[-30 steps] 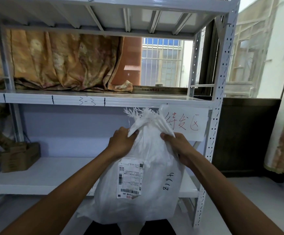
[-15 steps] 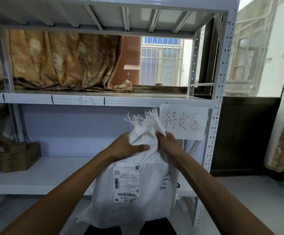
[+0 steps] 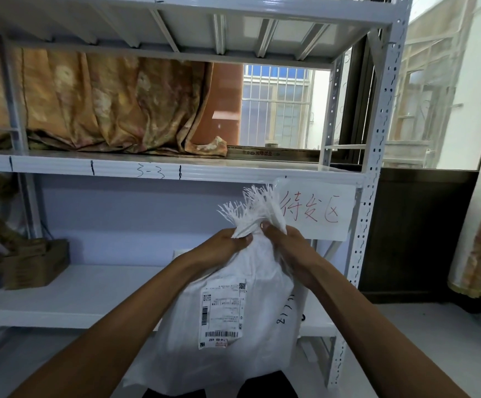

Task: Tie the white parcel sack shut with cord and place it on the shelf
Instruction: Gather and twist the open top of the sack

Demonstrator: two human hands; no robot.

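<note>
The white parcel sack [image 3: 233,326] hangs in front of me, bulging, with a shipping label [image 3: 222,314] on its front and black handwriting on its right side. Its frayed mouth [image 3: 252,206] is bunched into a narrow neck. My left hand [image 3: 223,245] pinches that neck from the left. My right hand [image 3: 286,248] clamps it from the right, fingers touching the left hand's. No cord shows in either hand. The white metal shelf [image 3: 70,297] stands just behind the sack.
A paper sign with red characters [image 3: 315,209] hangs from the middle shelf edge [image 3: 147,170]. A brown cardboard box [image 3: 36,262] sits at the lower shelf's left. Patterned cloth [image 3: 98,104] lies on the middle shelf. The perforated upright post [image 3: 369,196] stands to the right.
Both hands have slid up the sack and closed together at its neck, gathering the spread top into a tight bunch. The sack has twisted slightly, turning the label and handwriting.
</note>
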